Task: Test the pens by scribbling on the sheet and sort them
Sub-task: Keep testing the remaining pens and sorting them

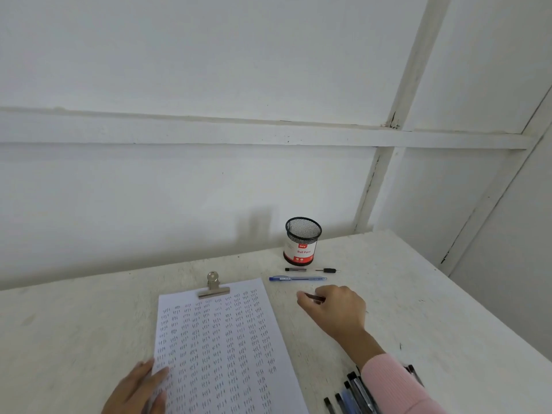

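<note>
Resting flat on the sheet's left margin, the left hand (140,389) lies with straight fingers close to the worktop's (74,324) near edge. The sheet (221,348), covered in rows of small scribbles, lies mid-worktop with a metal clip (213,286) on its far end. Just right of the sheet's far corner, the right hand (336,312) curls its fingers round a dark pen (316,298); whether that pen touches the surface is unclear. Beyond it lie a blue pen (297,278) and a black pen (298,269), parallel and apart, in front of a mesh cup (302,237) standing towards the far edge. More pens (348,395) are bunched at the near edge beside the pink sleeve (394,386).
</note>
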